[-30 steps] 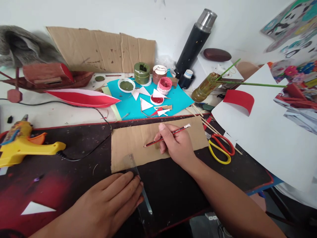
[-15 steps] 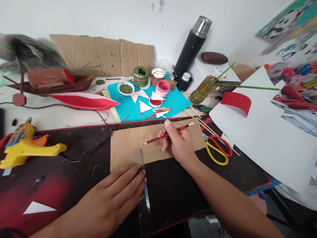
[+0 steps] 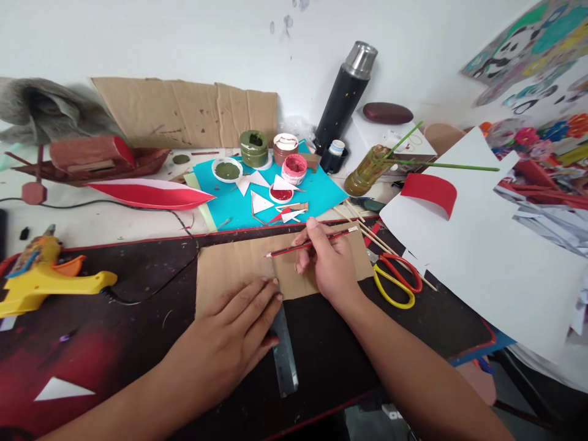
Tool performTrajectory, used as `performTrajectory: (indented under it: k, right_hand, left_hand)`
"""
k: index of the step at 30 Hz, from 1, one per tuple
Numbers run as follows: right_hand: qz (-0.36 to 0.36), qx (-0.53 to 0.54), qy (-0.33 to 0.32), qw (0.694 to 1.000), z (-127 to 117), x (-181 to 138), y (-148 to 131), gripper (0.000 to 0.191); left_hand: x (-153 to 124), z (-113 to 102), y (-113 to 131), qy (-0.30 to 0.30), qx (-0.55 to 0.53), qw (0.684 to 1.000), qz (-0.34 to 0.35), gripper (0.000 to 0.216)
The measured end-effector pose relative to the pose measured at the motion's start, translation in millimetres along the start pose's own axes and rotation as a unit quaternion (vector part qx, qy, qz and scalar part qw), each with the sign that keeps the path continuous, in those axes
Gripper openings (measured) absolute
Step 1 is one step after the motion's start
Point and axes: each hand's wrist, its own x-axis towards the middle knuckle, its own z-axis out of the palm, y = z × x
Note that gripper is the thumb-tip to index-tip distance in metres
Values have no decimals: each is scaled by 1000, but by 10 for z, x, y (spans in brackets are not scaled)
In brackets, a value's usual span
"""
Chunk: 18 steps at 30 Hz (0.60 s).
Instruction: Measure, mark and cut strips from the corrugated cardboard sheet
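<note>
A brown cardboard piece lies on a dark mat. My left hand lies flat, fingers stretched, pressing a clear ruler that stands across the cardboard's near edge. My right hand is closed on a red-and-black pencil, held low over the cardboard, its tip pointing left near the ruler's far end.
Yellow-and-red scissors and wooden skewers lie right of the cardboard. A yellow glue gun with its cord sits at left. Paint pots and paper triangles rest on a blue sheet. A black flask and white paper are at right.
My left hand slid the ruler forward and further onto the cardboard. My right hand with the pencil shifted slightly toward the cardboard's far edge.
</note>
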Motion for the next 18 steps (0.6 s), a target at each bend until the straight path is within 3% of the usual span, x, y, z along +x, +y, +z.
performTrajectory:
  k: [8,18]
  right_hand:
    - [-47,-23,33,998,-226,97,12,53]
    - [-24,-43,15,999,-164,78,-81,60]
  left_hand:
    - [123,-5,-127,3,27,999,-20,47]
    - [57,20,-205,8,5,999,-34,43]
